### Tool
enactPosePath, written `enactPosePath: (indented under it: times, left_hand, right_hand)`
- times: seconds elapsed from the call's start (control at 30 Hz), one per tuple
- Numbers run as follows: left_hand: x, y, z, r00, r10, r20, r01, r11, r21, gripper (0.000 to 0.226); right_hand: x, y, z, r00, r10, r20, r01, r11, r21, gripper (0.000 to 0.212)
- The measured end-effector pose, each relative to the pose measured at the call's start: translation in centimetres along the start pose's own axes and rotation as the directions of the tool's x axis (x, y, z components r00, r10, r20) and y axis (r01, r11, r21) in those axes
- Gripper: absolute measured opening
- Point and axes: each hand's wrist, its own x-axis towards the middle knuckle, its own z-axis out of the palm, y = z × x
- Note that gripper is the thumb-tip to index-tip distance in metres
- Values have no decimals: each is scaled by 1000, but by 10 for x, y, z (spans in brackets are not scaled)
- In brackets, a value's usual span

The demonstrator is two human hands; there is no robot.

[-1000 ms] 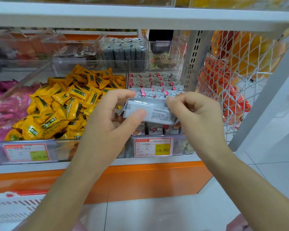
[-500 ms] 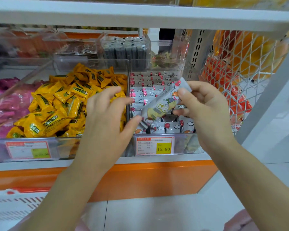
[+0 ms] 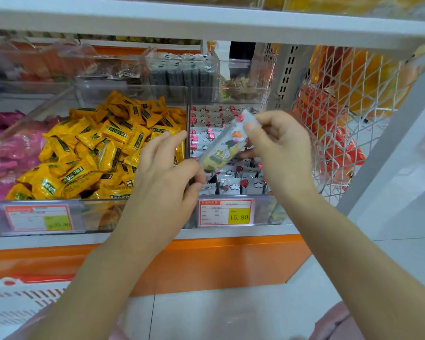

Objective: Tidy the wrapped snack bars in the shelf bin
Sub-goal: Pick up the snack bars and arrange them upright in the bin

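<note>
While you hold it at both ends, the small silver-grey wrapped snack bar with a cartoon picture [image 3: 225, 146] hangs tilted over the front part of the clear plastic shelf bin [image 3: 268, 212]. Its low end points left and its high end points right. Your left hand [image 3: 167, 177] pinches the low end between thumb and finger. Your right hand [image 3: 280, 148] pinches the high end, with the thumb on top.

Under the bar, more grey-white snack bars with red dots and little clouds [image 3: 231, 185] fill the bin. They lie in rows at the back and stand on end along the front edge. A red and white price tag with a yellow patch [image 3: 226, 213] sits on the bin's front wall.

Just beside the bin's left wall is a heap of yellow wrapped sweets [image 3: 96, 148] in its own clear bin. Pink packs [image 3: 8, 148] lie further left. Past the bin's right wall hangs a white wire basket [image 3: 353, 94] with orange bags [image 3: 329, 143] inside.
</note>
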Motion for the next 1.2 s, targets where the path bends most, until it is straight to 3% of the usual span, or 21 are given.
enactPosePath:
  times: [0.1,0.23,0.3,0.4,0.53,0.67,0.87,1.07,1.13,1.2]
  left_hand:
    - [-1,2,0,1000,17,8,-17,1000,4,5]
    - [0,5,1,999,38,-34,-37,999,25,6]
    - [1,6,2,998,42,-43,-41,999,28,6]
    - [1,6,4,998,51,-36,-50,998,23,5]
    - [5,-1,0,994,-25,-104,17,997,-82,7]
    - [8,-6,-3,986,-75,-151,59,992,-109,23]
    - [8,-7,-2,986,-53,-159,36,994,-108,25]
    - [7,-8,-2,984,-71,-160,53,992,-113,26]
    - [8,-9,-2,983,-84,-163,65,991,-120,26]
    - [9,-9,-3,980,-108,-166,83,985,-149,26]
  right_hand:
    - [0,0,9,990,-104,100,119,980,-158,6]
    - [9,-2,7,961,-270,57,274,911,-308,7]
    - [8,-1,7,951,-287,115,309,897,-315,11]
    - [-3,5,17,904,-234,358,364,861,-355,14]
    - [1,6,21,877,-251,410,427,798,-425,11]
    - [5,5,23,793,-86,603,526,597,-606,20]
    - [31,-1,19,887,-46,460,320,780,-538,24]
    - [36,7,38,785,-57,616,549,523,-652,17]
    - [36,6,37,815,-124,566,506,629,-590,15]
    - [36,-1,29,905,-181,385,344,846,-409,17]
